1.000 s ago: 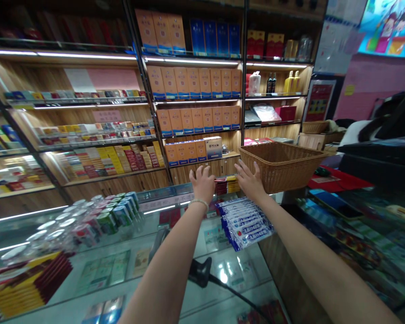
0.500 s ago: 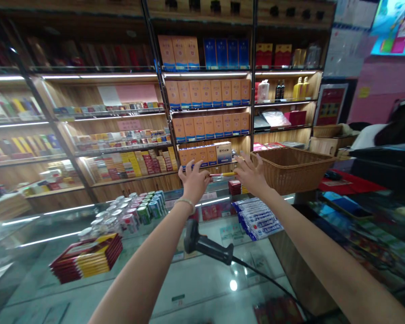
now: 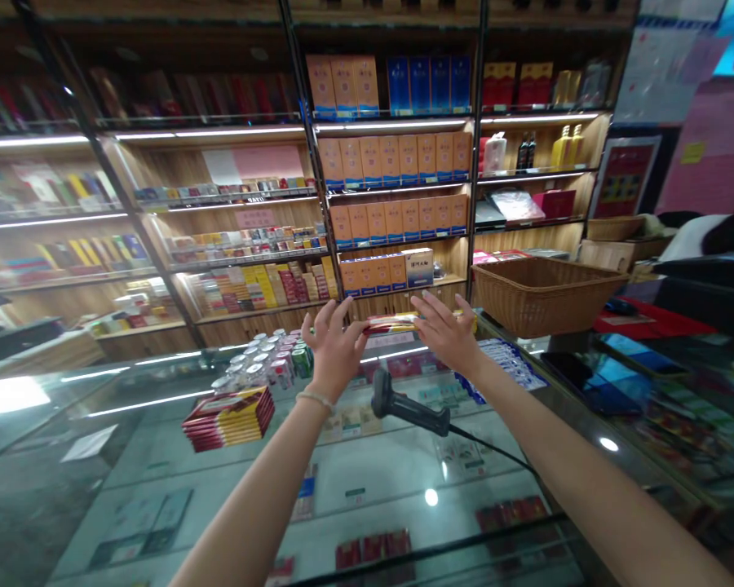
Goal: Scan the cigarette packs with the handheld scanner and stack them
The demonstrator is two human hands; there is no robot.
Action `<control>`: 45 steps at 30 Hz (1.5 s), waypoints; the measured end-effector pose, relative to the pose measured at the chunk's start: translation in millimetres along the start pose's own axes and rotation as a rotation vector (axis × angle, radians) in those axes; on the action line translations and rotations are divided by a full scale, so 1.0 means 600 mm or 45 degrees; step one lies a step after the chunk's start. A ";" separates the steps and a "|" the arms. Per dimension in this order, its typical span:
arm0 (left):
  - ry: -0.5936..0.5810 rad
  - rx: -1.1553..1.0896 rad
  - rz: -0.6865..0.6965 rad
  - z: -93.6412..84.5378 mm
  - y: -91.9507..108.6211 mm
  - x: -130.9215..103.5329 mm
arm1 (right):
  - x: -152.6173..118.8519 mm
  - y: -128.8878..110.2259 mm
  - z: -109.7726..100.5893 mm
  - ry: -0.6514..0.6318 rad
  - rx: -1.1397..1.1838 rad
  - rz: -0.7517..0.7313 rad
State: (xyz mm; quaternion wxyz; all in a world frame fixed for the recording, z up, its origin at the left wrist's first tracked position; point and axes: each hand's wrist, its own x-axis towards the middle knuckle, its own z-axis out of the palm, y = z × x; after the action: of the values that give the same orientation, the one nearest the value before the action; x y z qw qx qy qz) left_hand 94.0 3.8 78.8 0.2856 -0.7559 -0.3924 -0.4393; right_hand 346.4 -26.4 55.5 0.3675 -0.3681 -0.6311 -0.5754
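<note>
A thin, shiny red-and-yellow packet (image 3: 392,324) is stretched level between my hands, above the glass counter. My left hand (image 3: 335,346) pinches its left end, the other fingers raised. At its right end, my right hand (image 3: 446,330) has closed thumb and fingers on it, partly covering it. Below the hands a black handheld barcode scanner (image 3: 411,409) lies on the glass with its cable running right. A stack of similar red-and-yellow packets (image 3: 228,420) is to the left of my left wrist. Blue-and-white packets (image 3: 507,368) lie partly behind my right forearm.
Rows of small cans and jars (image 3: 269,360) stand behind the stack. A brown wicker basket (image 3: 544,302) sits at the right, beside a red mat (image 3: 654,320). Shelves with orange boxes (image 3: 397,220) line the back wall. Goods show through the glass counter (image 3: 220,505).
The view has swung so the counter goods sit further right and higher. Both hands still hold the packet, which now shows more of its face.
</note>
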 end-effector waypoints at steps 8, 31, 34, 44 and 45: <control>-0.057 0.024 -0.191 -0.055 -0.036 -0.071 | -0.002 -0.083 -0.023 -0.009 0.151 0.027; -0.681 -0.077 -0.125 -0.081 -0.043 -0.101 | -0.042 -0.118 -0.042 -0.085 0.252 -0.102; -0.722 -0.107 -0.103 -0.079 -0.044 -0.102 | -0.042 -0.122 -0.047 -0.098 0.280 -0.104; -0.462 -0.024 -0.009 -0.098 -0.034 -0.091 | -0.040 -0.120 -0.048 -0.205 0.369 0.084; -0.446 -0.025 -0.002 -0.098 -0.036 -0.091 | -0.041 -0.119 -0.046 -0.255 0.404 0.158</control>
State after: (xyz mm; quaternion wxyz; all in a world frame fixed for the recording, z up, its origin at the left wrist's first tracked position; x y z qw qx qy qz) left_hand 33.3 -49.4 58.4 0.2050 -0.8233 -0.4327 -0.3048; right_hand 295.5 -59.9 2.8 0.3911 -0.3992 -0.7234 -0.4054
